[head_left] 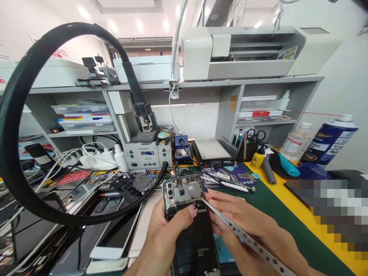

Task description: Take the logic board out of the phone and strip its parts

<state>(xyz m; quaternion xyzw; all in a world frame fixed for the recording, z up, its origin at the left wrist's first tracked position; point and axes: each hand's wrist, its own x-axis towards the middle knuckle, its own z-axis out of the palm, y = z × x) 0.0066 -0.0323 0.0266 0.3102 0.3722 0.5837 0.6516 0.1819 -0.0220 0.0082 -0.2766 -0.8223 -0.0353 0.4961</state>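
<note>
Currently, smartphone (195,245): back cover off, held above the green mat (287,230) toward the near edge of the tabletop (290,199), its long axis pointing away from the person and leaning slightly left at the far end.
Left hand (162,234): curled around the smartphone's left edge, thumb laid across the inside where board and battery meet.
Right hand (253,226): pinching silver tweezers (247,238), fingertips just beside the smartphone's right edge; whether they touch its frame I cannot tell.
Tweezers to smartphone: tip at the right end of the board's lower border, ahead and left of the right hand, which is nearer to that spot's side; the perforated shaft slants back toward the tabletop's near right corner, crossing the smartphone's axis obliquely. Whether the tips are parted is too small to tell.
Smartphone's look: stacked camera lenses (169,188) at the upper left, grey metal shield (189,190) beside them, a long black battery (194,239) below with tiny pale print.
Tabletop's back edge: hot-air station (148,155), blue soldering station (181,147), heating plate (212,148).
Tabletop's back right corner: blue spray can (330,142).
</note>
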